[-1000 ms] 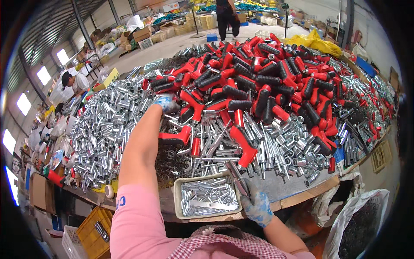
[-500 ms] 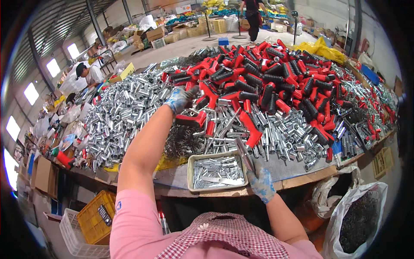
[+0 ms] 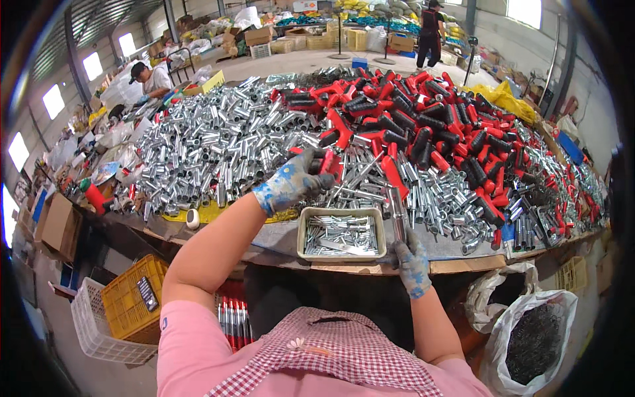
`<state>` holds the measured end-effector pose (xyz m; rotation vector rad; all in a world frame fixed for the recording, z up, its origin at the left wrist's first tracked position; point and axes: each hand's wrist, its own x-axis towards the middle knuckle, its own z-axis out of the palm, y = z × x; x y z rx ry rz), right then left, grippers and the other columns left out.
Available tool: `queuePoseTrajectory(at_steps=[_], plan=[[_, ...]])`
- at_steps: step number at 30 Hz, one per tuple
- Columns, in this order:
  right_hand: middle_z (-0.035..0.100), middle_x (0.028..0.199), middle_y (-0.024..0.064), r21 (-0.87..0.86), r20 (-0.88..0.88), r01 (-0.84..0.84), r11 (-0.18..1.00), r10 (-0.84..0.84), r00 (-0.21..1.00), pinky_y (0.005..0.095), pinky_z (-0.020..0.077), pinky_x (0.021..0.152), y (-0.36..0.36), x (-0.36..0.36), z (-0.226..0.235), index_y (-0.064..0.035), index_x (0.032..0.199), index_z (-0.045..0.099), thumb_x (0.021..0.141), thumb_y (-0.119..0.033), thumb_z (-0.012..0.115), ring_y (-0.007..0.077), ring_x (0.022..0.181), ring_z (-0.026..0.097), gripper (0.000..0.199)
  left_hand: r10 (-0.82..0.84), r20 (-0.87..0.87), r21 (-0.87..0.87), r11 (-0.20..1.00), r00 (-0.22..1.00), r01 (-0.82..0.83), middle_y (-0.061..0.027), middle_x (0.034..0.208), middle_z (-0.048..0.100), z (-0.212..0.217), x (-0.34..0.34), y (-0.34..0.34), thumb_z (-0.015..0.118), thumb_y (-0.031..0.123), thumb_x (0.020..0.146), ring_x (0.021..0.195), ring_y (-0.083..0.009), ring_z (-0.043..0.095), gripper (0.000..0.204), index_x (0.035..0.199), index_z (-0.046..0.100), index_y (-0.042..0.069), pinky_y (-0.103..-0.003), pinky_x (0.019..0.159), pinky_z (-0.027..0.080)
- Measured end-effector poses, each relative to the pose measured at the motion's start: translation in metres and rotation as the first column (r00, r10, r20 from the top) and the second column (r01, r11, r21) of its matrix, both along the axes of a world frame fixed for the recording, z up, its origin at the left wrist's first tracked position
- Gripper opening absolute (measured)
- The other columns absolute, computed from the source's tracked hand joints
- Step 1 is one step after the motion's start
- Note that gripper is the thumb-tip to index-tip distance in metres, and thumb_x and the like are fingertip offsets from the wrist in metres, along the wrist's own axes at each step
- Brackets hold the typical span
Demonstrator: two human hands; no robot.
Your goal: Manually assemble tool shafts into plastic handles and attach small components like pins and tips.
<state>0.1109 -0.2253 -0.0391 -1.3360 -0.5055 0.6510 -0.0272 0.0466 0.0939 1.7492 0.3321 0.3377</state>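
Observation:
My left hand [image 3: 291,182], in a blue-stained grey glove, is closed round a red-and-black pistol-shaped handle [image 3: 333,164] at the near edge of the heap. Part of that handle is hidden by the fingers. My right hand [image 3: 411,266], gloved alike, grips the lower end of a shiny metal tube [image 3: 397,213], which points up and away from me. Between the hands, at the table's front edge, sits a cream tray [image 3: 301,233] of small metal pins with a flat metal strip lying on them.
A heap of red-and-black handles [image 3: 423,122] covers the middle and right of the table. Metal sockets [image 3: 225,135] pile up at left. Below stand yellow [image 3: 135,291] and white crates and sacks [image 3: 529,344] of dark springs. Another person [image 3: 155,79] works at far left; one [image 3: 431,33] stands behind.
My left hand has come down and right, taking the handle off the table. My right hand still holds the tube, now more upright. The whole view has shifted slightly.

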Motion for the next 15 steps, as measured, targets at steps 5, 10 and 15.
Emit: queuePoseTrajectory(at_steps=[5, 10, 15], plan=[[0.062, 0.097, 0.0058, -0.019, -0.015, -0.198, 0.98, 0.198, 0.98, 0.0218, 0.0435, 0.055, -0.032, -0.029, 0.041, -0.004, 0.139, 0.043, 0.088, -0.013, 0.058, 0.0071, 0.065, 0.052, 0.054, -0.003, -0.081, 0.121, 0.993, 0.997, 0.013, -0.0045, 0.096, 0.063, 0.01, -0.024, -0.018, 0.078, 0.012, 0.075, 0.084, -0.0109, 0.059, 0.045, 0.113, 0.056, 0.004, -0.027, 0.072, 0.049], [0.062, 0.098, 0.0085, -0.208, 0.279, -0.3, 0.931, 0.35, 0.894, 0.0282, 0.0484, 0.071, -0.043, -0.043, 0.044, -0.0038, 0.137, 0.047, 0.085, -0.016, 0.062, 0.0145, 0.078, 0.058, 0.055, -0.148, -0.028, -0.161, 0.977, 0.989, 0.142, -0.0047, 0.102, 0.064, 0.0, -0.033, -0.046, 0.077, 0.006, 0.074, 0.092, -0.0129, 0.062, 0.044, 0.114, 0.061, 0.002, -0.028, 0.083, 0.051], [0.064, 0.107, 0.0135, -0.425, 0.267, -0.449, 0.786, 0.583, 0.767, 0.0325, 0.0492, 0.084, -0.042, -0.056, 0.049, -0.0005, 0.136, 0.046, 0.084, -0.016, 0.062, 0.0226, 0.096, 0.064, 0.056, 0.02, 0.065, -0.252, 0.968, 0.998, -0.003, -0.0112, 0.11, 0.062, -0.041, -0.061, -0.066, 0.082, 0.008, 0.063, 0.101, -0.0202, 0.061, 0.08, 0.134, 0.046, -0.001, -0.034, 0.09, 0.051]])
